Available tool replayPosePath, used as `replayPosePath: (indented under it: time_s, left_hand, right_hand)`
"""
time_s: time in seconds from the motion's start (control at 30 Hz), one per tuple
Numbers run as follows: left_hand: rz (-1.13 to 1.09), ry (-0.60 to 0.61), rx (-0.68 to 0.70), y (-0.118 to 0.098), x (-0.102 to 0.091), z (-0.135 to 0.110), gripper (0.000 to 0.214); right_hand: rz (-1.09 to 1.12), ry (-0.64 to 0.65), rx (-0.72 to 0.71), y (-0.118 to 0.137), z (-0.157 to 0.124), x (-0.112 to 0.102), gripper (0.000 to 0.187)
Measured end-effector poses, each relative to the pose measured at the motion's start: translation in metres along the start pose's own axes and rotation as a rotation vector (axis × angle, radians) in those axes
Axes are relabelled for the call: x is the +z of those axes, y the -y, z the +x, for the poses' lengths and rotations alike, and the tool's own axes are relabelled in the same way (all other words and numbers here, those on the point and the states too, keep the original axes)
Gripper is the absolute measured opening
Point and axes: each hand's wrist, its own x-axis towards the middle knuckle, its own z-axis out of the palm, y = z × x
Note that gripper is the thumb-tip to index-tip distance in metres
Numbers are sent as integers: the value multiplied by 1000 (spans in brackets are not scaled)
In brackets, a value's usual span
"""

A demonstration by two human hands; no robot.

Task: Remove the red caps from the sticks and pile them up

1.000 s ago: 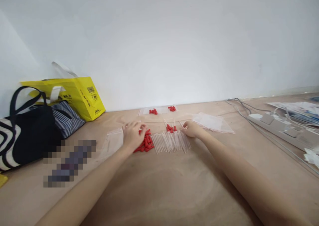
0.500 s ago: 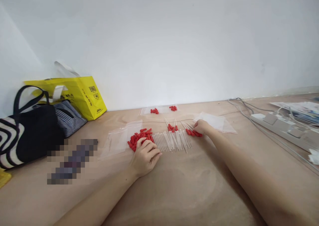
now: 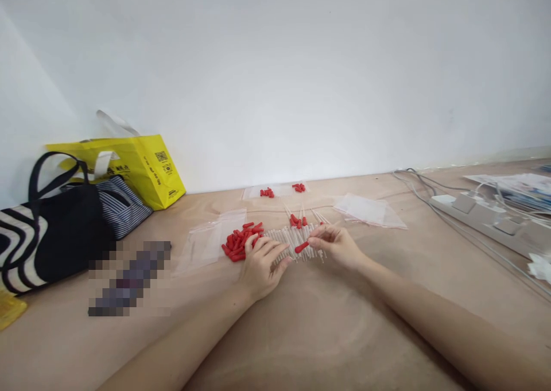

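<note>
A pile of small red caps (image 3: 239,239) lies on the wooden table (image 3: 301,333), next to a row of thin clear tubes (image 3: 297,239). My left hand (image 3: 261,264) rests on the table at the edge of the red pile, fingers loosely curled over the near ends of the tubes. My right hand (image 3: 338,245) is closed in a pinch on one red cap (image 3: 302,247), held just above the tubes. A few red-capped tubes (image 3: 297,221) lie behind the row.
Clear zip bags lie at left (image 3: 206,242), at right (image 3: 370,211) and at the back (image 3: 279,191), the back one with red caps inside. A yellow bag (image 3: 138,164) and a striped black bag (image 3: 55,224) stand left. A power strip (image 3: 486,221) and cables lie right.
My right hand has come back from the far right of the tube row toward the middle, now pinching a red cap. My left hand pulled back from the pile and edged right.
</note>
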Motion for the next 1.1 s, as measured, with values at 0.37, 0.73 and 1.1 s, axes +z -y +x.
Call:
replayPosePath:
  time_s: [0.37, 0.73, 1.1]
  left_hand:
    - [23, -17, -91, 12, -8, -5, 16]
    - [34, 10, -69, 15, -8, -5, 15]
    - [118, 21, 72, 7, -5, -4, 14]
  right_hand:
    - [-631, 144, -323, 6, -9, -31, 57]
    - [-1030, 101, -499, -11, -1, -48, 55]
    - [-1121, 19, -824, 5, -19, 11, 21]
